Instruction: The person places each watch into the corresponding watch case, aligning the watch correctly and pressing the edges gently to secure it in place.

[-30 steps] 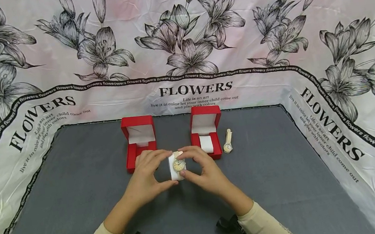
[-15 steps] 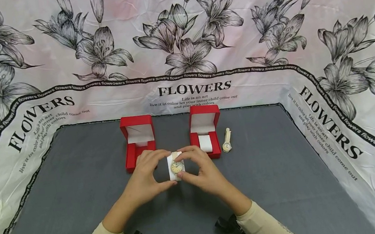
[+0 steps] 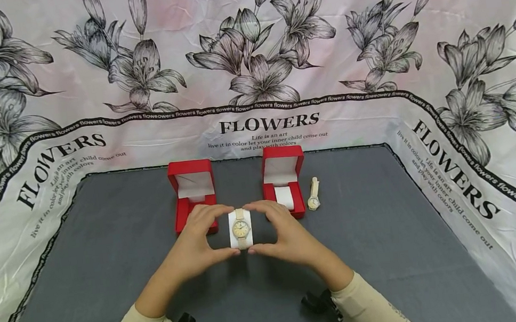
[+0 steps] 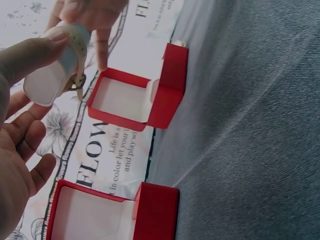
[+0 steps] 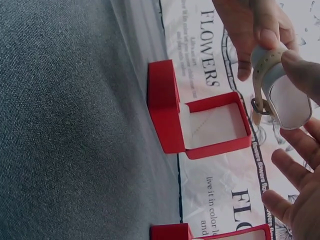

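A wristwatch [image 3: 241,229] with a cream strap is wrapped round a white watch cushion [image 3: 234,240], its dial facing up in the head view. My left hand [image 3: 195,245] pinches the cushion between thumb below and fingers above. From the other side, my right hand [image 3: 290,235] pinches it the same way, thumb at the near end. The strap's buckle [image 4: 75,81] and loose strap end show along the cushion's underside in the left wrist view. In the right wrist view the cushion's flat white end [image 5: 290,102] faces the camera.
Two open red watch boxes stand behind the hands: the left box [image 3: 191,179] and the right box [image 3: 282,158], which holds another white cushion [image 3: 284,198]. A second cream watch [image 3: 313,201] lies right of that box on the grey cloth [image 3: 392,230].
My right thumb and fingers have moved off the dial to the cushion's ends, leaving the dial in full view. The watch and cushion have shifted slightly left.
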Tool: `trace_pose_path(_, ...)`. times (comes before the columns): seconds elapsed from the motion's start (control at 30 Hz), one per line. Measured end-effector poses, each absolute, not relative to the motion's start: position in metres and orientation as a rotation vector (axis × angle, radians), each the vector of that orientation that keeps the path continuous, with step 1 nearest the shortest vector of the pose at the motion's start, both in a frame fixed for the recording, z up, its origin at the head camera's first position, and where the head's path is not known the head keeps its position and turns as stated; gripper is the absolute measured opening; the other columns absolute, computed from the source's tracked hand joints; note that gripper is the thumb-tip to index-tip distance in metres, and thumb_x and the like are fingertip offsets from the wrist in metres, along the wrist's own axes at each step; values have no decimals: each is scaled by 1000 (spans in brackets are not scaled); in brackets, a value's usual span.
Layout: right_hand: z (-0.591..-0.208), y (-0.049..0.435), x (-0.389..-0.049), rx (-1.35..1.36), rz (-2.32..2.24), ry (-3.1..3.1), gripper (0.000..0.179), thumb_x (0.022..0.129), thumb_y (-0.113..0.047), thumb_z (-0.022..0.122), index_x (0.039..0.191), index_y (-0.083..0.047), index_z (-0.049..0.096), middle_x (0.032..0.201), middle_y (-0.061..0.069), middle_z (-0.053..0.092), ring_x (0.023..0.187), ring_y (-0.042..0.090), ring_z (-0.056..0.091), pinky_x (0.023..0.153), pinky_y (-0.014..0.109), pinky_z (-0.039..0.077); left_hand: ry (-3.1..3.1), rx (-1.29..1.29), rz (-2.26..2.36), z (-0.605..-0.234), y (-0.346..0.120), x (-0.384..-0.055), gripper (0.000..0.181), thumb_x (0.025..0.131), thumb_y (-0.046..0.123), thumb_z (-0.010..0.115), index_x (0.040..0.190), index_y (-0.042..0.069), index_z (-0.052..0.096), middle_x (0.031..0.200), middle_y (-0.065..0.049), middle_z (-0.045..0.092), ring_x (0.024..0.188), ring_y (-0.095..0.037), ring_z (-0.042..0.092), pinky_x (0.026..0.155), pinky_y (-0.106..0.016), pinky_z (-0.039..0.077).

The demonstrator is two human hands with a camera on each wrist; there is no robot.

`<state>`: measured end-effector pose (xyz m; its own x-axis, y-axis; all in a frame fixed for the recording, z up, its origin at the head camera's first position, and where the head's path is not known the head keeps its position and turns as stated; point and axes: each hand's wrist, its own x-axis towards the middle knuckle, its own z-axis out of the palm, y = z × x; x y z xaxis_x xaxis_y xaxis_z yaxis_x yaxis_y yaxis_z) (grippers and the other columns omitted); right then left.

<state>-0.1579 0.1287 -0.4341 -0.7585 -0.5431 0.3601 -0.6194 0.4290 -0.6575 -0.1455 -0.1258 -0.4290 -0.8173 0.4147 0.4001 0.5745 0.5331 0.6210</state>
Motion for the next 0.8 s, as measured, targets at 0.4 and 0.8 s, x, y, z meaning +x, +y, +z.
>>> trace_pose_path(0.4,-432,112,-177,1030,1139,-2627,77,76,-31,93,143,-23,57,142,-4,58,136,15,47,112,52,40,-2658,-686,-1106,-428,-141,-151,83,67,31,98,139,19,59,132,-1,61,120,-15,46,94,-47,53)
trace_pose_path(0.8,-433,74,-203,1072,983,-2693,72,78,-41,89,141,-21,59,138,-5,61,132,14,49,115,48,36,-2739,-658,-1054,-434,-179,-168,85,72,34,95,146,18,55,138,-2,59,129,-22,42,100,-56,45)
